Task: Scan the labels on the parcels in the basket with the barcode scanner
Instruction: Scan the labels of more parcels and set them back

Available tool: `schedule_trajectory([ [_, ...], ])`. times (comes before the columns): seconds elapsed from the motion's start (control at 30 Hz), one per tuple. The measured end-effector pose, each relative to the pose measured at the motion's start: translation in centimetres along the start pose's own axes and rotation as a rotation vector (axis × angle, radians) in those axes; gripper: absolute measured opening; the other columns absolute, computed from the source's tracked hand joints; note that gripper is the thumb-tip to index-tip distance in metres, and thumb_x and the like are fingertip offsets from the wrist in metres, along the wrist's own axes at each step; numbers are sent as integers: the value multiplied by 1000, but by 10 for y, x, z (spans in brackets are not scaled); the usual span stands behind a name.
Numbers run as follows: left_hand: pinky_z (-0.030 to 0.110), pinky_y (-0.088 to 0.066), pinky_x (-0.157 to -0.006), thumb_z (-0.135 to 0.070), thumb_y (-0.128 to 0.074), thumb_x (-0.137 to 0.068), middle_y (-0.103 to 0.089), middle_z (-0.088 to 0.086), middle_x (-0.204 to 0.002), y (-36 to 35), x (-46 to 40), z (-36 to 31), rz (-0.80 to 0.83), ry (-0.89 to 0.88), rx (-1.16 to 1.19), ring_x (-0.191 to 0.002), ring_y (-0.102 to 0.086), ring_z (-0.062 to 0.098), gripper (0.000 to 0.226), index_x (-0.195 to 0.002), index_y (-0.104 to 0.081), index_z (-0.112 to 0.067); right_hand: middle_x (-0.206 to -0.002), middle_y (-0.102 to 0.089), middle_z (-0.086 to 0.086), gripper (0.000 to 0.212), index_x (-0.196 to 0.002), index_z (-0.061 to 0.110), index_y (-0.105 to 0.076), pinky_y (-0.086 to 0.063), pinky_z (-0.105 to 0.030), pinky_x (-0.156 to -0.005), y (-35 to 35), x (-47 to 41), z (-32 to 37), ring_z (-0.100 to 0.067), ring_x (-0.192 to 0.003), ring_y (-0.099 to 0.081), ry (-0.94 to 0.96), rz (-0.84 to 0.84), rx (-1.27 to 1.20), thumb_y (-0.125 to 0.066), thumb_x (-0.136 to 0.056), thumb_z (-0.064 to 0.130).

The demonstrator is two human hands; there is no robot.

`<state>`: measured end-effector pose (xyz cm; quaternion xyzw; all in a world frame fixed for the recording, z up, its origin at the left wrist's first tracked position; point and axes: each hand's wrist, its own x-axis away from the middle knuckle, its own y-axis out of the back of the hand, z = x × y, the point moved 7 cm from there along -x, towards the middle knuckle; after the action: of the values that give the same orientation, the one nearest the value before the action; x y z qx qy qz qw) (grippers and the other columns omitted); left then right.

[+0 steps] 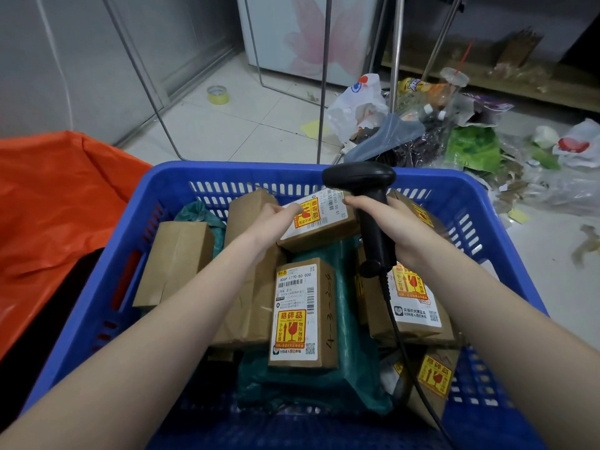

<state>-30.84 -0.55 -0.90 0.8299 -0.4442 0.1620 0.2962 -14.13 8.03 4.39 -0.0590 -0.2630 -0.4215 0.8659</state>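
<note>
A blue plastic basket [168,177] holds several brown cardboard parcels and teal bags. My left hand [271,224] grips a small parcel [321,227] with a white label and a yellow-red fragile sticker, lifted and tilted at the basket's far side. My right hand [386,222] is closed around the handle of a black barcode scanner [360,178], whose head sits just above that parcel's label. Its black cable runs down over the right parcels. Another labelled parcel [302,315] lies face up in the middle. A third labelled parcel [412,303] lies at the right.
An orange sack [55,203] lies left of the basket. Litter and plastic bags [431,131] cover the tiled floor beyond and to the right. Metal rack legs [324,79] stand behind the basket. A roll of yellow tape [217,94] lies on the floor.
</note>
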Motion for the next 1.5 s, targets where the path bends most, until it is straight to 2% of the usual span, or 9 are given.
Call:
schedule_trajectory([
  [0.23,35,-37,-96,-48,-57,-84,-47,5,-138,-2,4,-2,33,-25,27,-125,-44,22,63,-135,-37,-16,-110,-68,-7,38,-120,19,-58,-50,-38,-85,6,7,2,-24,-102,-62,2,-25,-68,-65,-86,34],
  [0.37,41,-48,-95,-62,-58,-66,-57,0,-125,19,12,-16,-171,-157,6,-112,-52,18,65,-119,-48,-25,-106,-69,-5,35,-118,20,-58,-48,-33,-71,11,16,10,-21,-97,-63,30,-47,-129,-65,-86,33],
  [0.63,28,-48,-88,-42,-56,-83,-55,-14,-121,41,77,-63,-299,-509,-15,-111,-51,7,49,-129,-43,-32,-84,-73,-3,32,-109,12,-66,-55,-36,-67,16,51,24,-19,-72,-67,68,-108,-305,-71,-81,28],
  [0.73,8,-45,-72,-33,-56,-88,-51,-14,-126,42,104,-79,-256,-577,38,-104,-55,1,49,-134,-39,-31,-99,-76,-8,38,-113,13,-64,-57,-44,-83,15,69,24,-24,-88,-71,55,-74,-336,-72,-80,30],
  [0.87,29,-46,-94,-37,-60,-86,-42,-11,-139,41,135,-85,-261,-661,30,-121,-46,7,56,-136,-35,-33,-104,-74,-9,42,-117,12,-62,-56,-40,-75,18,93,28,-24,-86,-68,95,-104,-372,-72,-80,30],
  [1.07,28,-37,-94,-47,-65,-80,-19,-4,-146,36,157,-73,-320,-580,22,-119,-39,10,81,-143,-17,-36,-107,-69,-6,27,-106,21,-63,-49,-49,-95,20,114,32,-24,-101,-62,186,-187,-338,-70,-82,31],
  [1.2,31,-43,-100,-53,-68,-74,-12,-4,-152,35,157,-74,-285,-539,71,-125,-43,18,94,-146,-8,-40,-107,-67,-4,27,-108,20,-64,-48,-37,-86,22,117,35,-22,-105,-60,257,-219,-323,-68,-83,30],
  [1.27,18,-47,-89,-51,-66,-76,-21,-1,-152,36,153,-74,-229,-475,155,-119,-44,13,91,-147,-10,-38,-113,-67,-4,24,-106,22,-65,-47,-35,-88,27,116,36,-19,-106,-60,286,-246,-346,-68,-83,29],
  [1.5,32,-49,-82,-49,-66,-78,-58,2,-125,20,131,-56,58,-173,98,-108,-58,17,82,-146,-25,-31,-87,-70,7,11,-92,28,-62,-48,-25,-69,42,110,44,-6,-80,-66,366,-283,-484,-68,-85,22],
])
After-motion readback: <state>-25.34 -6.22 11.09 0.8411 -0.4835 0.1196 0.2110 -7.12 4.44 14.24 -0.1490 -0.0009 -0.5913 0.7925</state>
